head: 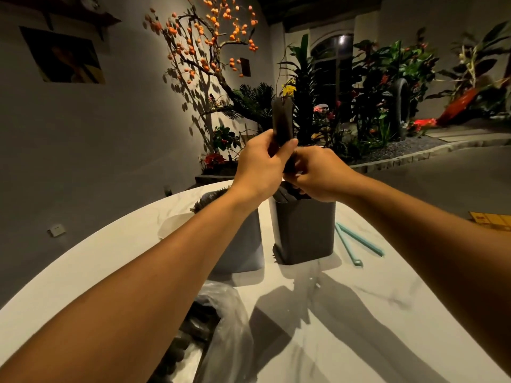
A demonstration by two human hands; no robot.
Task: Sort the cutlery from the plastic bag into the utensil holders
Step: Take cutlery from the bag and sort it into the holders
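A bundle of black cutlery [282,121] is gripped upright by the left hand [260,164] above the right utensil holder [304,230]; its lower end is pinched by the right hand [318,175]. Risk — pieces slipping between the hands and scattering, or the holder being knocked over. Open table [387,313] is left on the right, the plastic bag [218,322] near the front edge — the left utensil holder [246,244] is crowded close.
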